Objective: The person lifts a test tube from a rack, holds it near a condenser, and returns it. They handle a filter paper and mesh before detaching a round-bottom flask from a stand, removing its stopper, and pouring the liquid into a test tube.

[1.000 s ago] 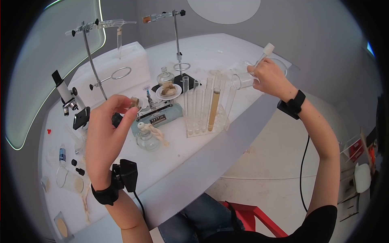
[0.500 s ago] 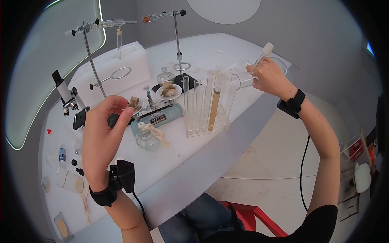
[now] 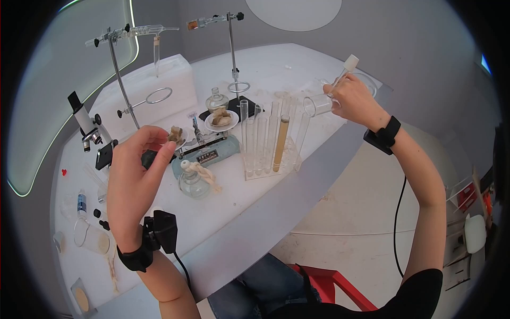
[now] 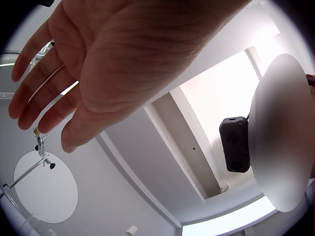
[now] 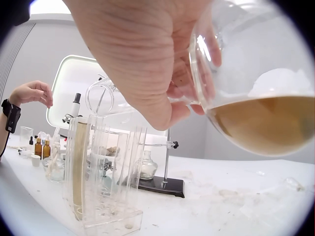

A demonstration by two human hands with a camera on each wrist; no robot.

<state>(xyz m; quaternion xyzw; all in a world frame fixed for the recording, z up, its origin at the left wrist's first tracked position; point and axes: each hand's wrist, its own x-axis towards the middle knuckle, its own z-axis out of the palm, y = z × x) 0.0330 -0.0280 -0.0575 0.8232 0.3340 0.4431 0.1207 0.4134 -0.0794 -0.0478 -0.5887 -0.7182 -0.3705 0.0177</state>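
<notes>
My right hand (image 3: pixel 356 101) grips the neck of a round glass flask (image 5: pixel 266 123) tilted on its side. Brown liquid lies low in its bulb, and its mouth points left toward the test tubes. A thin glass tube with a white stopper (image 3: pixel 351 63) sticks up beside that hand. Just left of the flask's mouth, a clear rack (image 3: pixel 257 175) holds several test tubes; one tube (image 3: pixel 281 143) is nearly full of brownish liquid. My left hand (image 3: pixel 133 183) hovers, fingers loosely bent and palm bare in the left wrist view, close to brown lumps (image 3: pixel 174 135) on a balance pan.
A blue balance (image 3: pixel 218 153) stands mid-table, its other pan (image 3: pixel 228 126) bearing lumps. In front is a spirit lamp (image 3: pixel 194 186) with a wick. Ring stands (image 3: pixel 232 48) rise behind. A microscope (image 3: pixel 85 122), a beaker (image 3: pixel 90 236) and small bottles lie left.
My left hand has shifted slightly left, uncovering more of the lumps on the pan, then stayed put. My right hand and the flask have hardly moved.
</notes>
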